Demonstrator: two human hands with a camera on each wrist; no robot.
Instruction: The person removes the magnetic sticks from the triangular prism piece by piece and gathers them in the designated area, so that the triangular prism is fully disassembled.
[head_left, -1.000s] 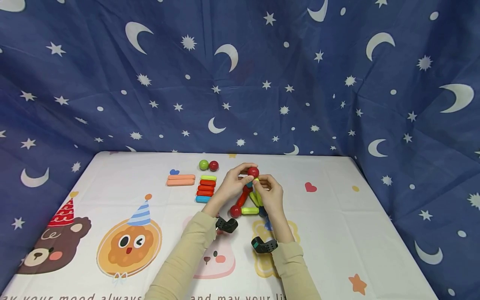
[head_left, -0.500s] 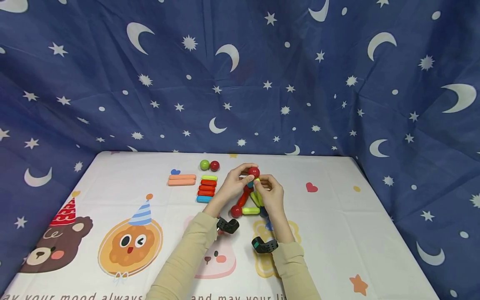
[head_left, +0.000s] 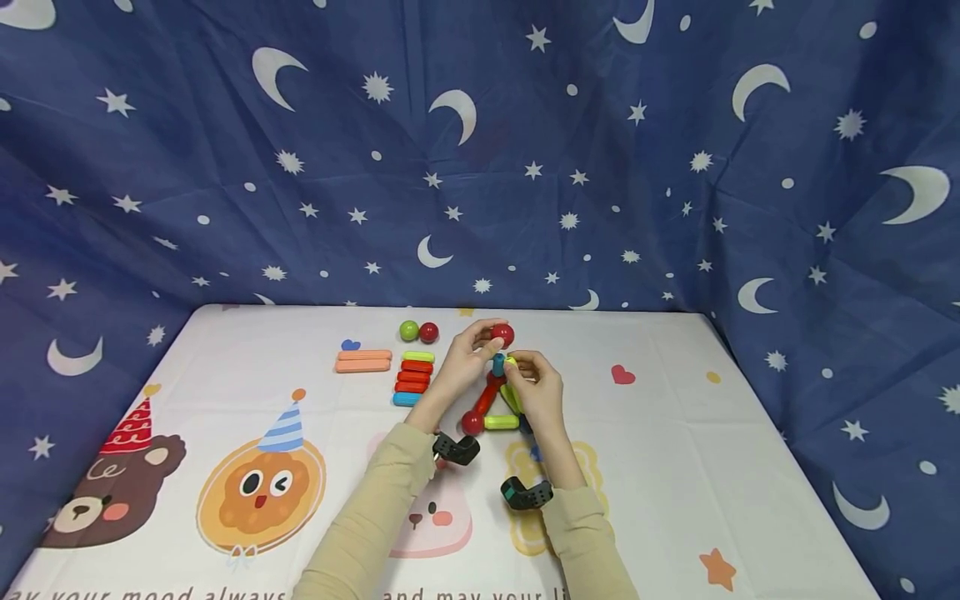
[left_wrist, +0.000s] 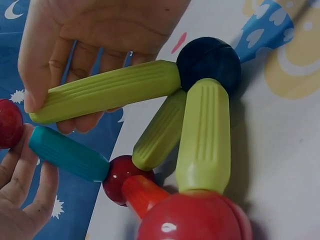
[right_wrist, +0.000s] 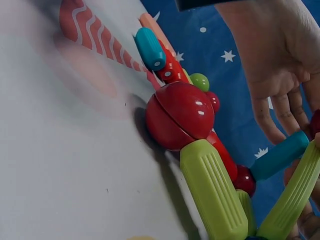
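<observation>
At its fingertips my left hand [head_left: 467, 367] holds a red ball [head_left: 502, 335], just beyond the upper ends of two rods. One is a blue-green rod [left_wrist: 67, 152], standing up from a smaller-looking red ball [left_wrist: 120, 177]. The other is a yellow-green rod [left_wrist: 110, 92], pinched near its upper end between thumb and fingers of my right hand [head_left: 542, 390]. Its lower end meets a dark blue ball [left_wrist: 209, 65]. Further yellow-green rods, an orange-red rod [head_left: 486, 398] and a near red ball [right_wrist: 181, 116] complete a triangular base on the table.
Left of the hands lie several short rods in a column, among them a blue rod [head_left: 407, 399] and red rods [head_left: 413, 377]. Two peach rods [head_left: 363, 361] lie further left. Behind sit a green ball [head_left: 408, 331] and a red ball [head_left: 428, 332] on the printed tablecloth [head_left: 675, 467].
My left hand has lifted the red ball up and slightly left, off the rod ends, so a gap now shows there. The right hand has shifted slightly left, still pinching the yellow-green rod.
</observation>
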